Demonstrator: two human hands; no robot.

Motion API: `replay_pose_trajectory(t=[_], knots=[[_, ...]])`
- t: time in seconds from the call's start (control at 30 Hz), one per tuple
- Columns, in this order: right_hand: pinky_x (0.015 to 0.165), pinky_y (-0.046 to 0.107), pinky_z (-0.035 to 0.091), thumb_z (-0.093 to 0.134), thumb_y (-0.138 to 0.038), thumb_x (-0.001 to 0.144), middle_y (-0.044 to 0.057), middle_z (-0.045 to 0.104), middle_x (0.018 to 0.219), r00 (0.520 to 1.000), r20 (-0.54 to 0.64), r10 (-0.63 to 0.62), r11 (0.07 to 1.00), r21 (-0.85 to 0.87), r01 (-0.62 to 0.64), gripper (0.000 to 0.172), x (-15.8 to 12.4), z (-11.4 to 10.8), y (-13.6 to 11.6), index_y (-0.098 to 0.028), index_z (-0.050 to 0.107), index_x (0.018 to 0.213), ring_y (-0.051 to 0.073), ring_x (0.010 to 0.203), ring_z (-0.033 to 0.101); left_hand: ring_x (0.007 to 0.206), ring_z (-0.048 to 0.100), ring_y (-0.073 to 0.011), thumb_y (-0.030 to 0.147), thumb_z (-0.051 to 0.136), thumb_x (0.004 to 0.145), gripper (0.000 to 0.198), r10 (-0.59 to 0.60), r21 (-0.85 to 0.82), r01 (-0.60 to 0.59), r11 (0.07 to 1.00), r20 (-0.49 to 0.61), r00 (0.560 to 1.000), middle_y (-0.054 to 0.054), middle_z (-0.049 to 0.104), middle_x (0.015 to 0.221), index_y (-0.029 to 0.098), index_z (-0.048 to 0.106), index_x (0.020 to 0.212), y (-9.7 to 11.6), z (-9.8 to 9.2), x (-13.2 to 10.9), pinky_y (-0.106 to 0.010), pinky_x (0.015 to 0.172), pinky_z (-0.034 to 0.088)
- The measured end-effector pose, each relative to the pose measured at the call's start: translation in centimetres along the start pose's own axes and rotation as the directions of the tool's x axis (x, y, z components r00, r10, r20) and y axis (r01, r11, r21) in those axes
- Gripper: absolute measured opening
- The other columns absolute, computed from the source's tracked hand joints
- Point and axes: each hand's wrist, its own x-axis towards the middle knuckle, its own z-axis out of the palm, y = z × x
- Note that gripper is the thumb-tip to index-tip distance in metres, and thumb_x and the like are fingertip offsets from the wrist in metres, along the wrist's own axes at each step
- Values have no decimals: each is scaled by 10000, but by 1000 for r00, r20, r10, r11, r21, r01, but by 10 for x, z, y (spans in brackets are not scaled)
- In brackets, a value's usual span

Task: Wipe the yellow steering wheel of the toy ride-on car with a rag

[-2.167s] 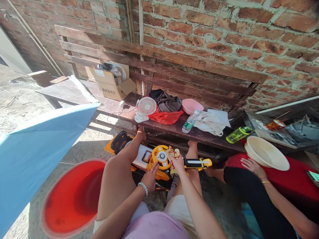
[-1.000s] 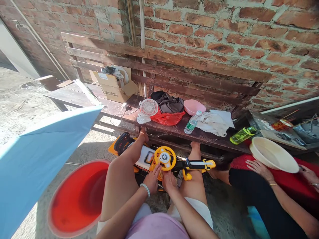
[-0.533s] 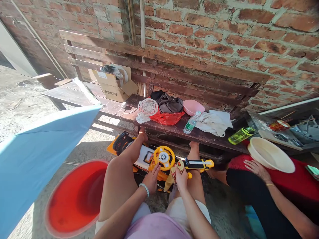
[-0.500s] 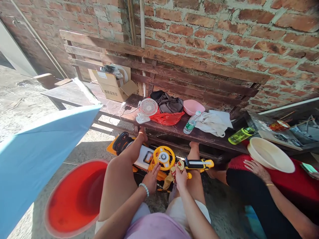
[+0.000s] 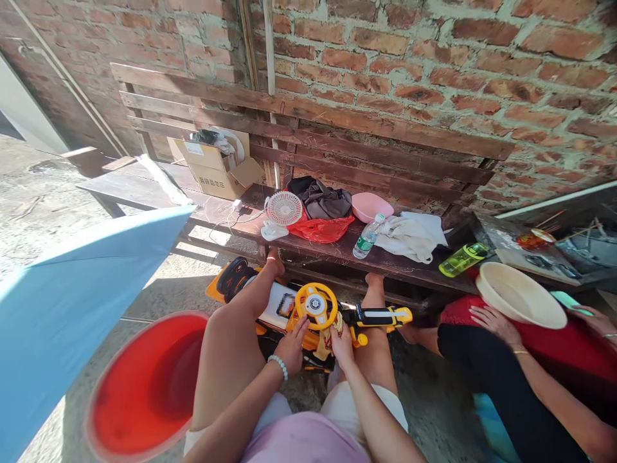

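A yellow, black and white ride-on toy vehicle (image 5: 273,309) stands between my legs. Its round yellow steering wheel (image 5: 315,290) faces up, with a white hub. My left hand (image 5: 290,346), wearing a beaded bracelet, has its fingertips on the wheel's lower left rim; the thumb side is partly hidden. My right hand (image 5: 342,344) is closed around a bunched yellow-and-red patterned cloth (image 5: 322,345), against the lower right of the wheel. Part of the cloth hangs down below the fingers. To the right, a yellow-and-black arm (image 5: 385,316) of the toy lies across my knee.
Left of my leg stands a large red tub (image 5: 139,386), below a blue umbrella (image 5: 96,289). The wooden bench (image 5: 231,225) holds a box (image 5: 212,170), fan (image 5: 284,208), water bottle (image 5: 367,238) and pink bowl (image 5: 372,206). A person's hand (image 5: 496,325) touches a cream basin (image 5: 520,299) at right.
My right hand has moved slightly left with the cloth, closer under the wheel's rim. My left hand stays put. The neighbour's other hand has brought a green cloth-like piece up to the basin.
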Motion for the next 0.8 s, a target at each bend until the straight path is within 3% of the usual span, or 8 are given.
replay_pose_trajectory(t=[0.13,0.23,0.37,0.43,0.5,0.57,0.63,0.8], knots=[[946,396,553,552,-614,807,116,794,1111,996,17,84,996,25,-85,559,-13,6,4,-222,746,1156,293,1074,726,1570,358,-378,92,495,785,965,-6,1,6,1000,3,1000,-93,121,1803,153,226,1709,0,-3,-1,-579,1237,404],[963,404,545,536,-596,822,133,777,1128,994,-90,53,999,9,-53,560,-16,0,-6,-200,731,1167,300,1089,712,1543,402,-371,94,502,776,984,-1,-22,1,1000,-5,1000,-89,130,1802,177,217,1713,-1,-2,-1,-577,1231,410],[1050,433,510,534,-504,892,149,724,1199,960,-216,-178,983,-72,166,524,4,-17,-46,-175,690,1269,298,1167,663,1565,369,-358,85,515,766,998,5,-32,-5,999,-22,1000,-86,136,1803,178,216,1713,-1,2,0,-554,1269,368],[1106,454,481,509,-429,923,147,684,1272,927,-189,-325,944,-132,304,512,21,-20,-71,-181,654,1346,290,1227,630,1572,357,-357,82,515,770,993,-2,-18,1,1000,-19,1000,-82,136,1803,180,216,1713,-1,2,0,-553,1276,358],[1145,459,457,501,-346,919,143,636,1363,906,-65,-419,891,-222,396,523,40,-16,-92,-197,632,1402,283,1292,591,1573,355,-354,82,509,780,981,-6,-9,6,1000,-16,1000,-74,129,1805,184,221,1712,0,1,0,-549,1278,357],[1157,433,447,531,-269,887,126,606,1426,914,131,-385,847,-343,406,536,57,-7,-107,-225,648,1408,277,1320,571,1577,347,-354,84,510,781,979,-7,-17,6,1000,-15,1000,-69,125,1806,190,225,1712,1,0,-1,-550,1283,348],[1125,395,463,569,-228,862,113,623,1401,931,269,-246,812,-467,349,548,69,3,-113,-250,671,1400,272,1265,602,1570,356,-360,89,518,779,992,-11,-38,10,999,-8,1000,-67,127,1805,206,215,1716,1,-1,-1,-561,1281,347],[995,315,499,633,-274,857,101,670,1230,952,302,-52,779,-585,228,589,81,8,-109,-254,654,1445,246,1086,678,1541,398,-371,96,524,777,1011,-21,-64,21,998,2,1000,-57,117,1806,223,191,1723,1,-2,-1,-575,1256,378]])
